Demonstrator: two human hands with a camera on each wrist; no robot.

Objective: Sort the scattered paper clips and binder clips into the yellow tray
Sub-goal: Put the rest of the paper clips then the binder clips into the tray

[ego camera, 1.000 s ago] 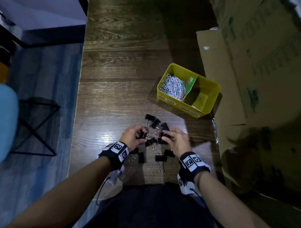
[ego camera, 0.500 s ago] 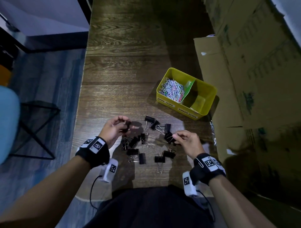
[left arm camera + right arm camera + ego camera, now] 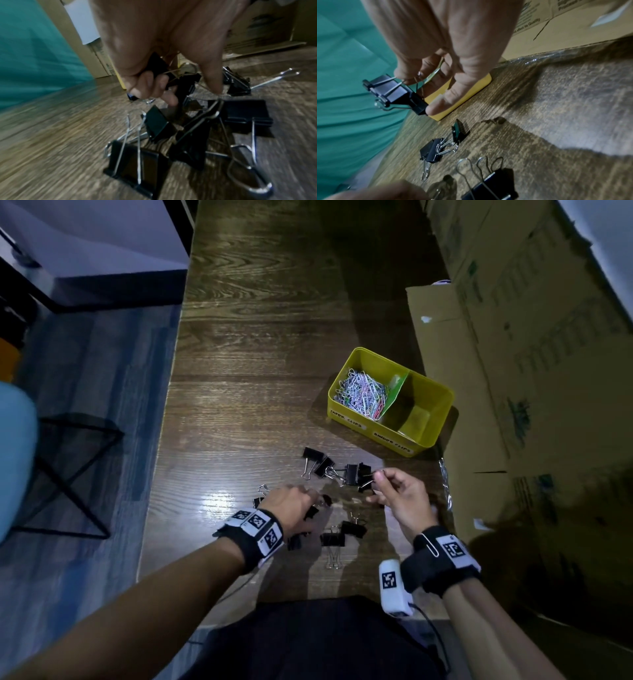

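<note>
Nearest clips: two black binder clips point(image 3: 333, 540) lie on the counter point(image 3: 239, 412) between the two wrists, wire handles pointing toward the person.
Left hand point(image 3: 291, 508): down over a cluster of binder clips at the near left of the scatter; half a second ago it was raised at the left edge with one clip pinched.
Left fingers point(image 3: 147, 83): curled round a black binder clip point(image 3: 159, 67) and its wire handles, with the forefinger tip touching the wire of another clip on the counter.
Right hand point(image 3: 400, 501): raised above the counter at the right of the scatter, higher and further forward than half a second ago.
Right fingers point(image 3: 440, 104): thumb and forefinger pinch the wire handles of a hanging clump point(image 3: 392, 92) of black binder clips, at least two joined; the exact count cannot be told.
Loose group: more binder clips point(image 3: 320, 462) lie on the counter just beyond the hands, short of the tray.
Yellow tray point(image 3: 442, 402): further back on the right, in much the same place as before, beside the cardboard boxes point(image 3: 513, 337).
Tray compartments: the left one, labelled for paper clips, holds a heap of coloured paper clips point(image 3: 363, 395); a green divider point(image 3: 397, 392) leans between it and the right one, labelled for binder clips, which shows only its yellow floor.
</note>
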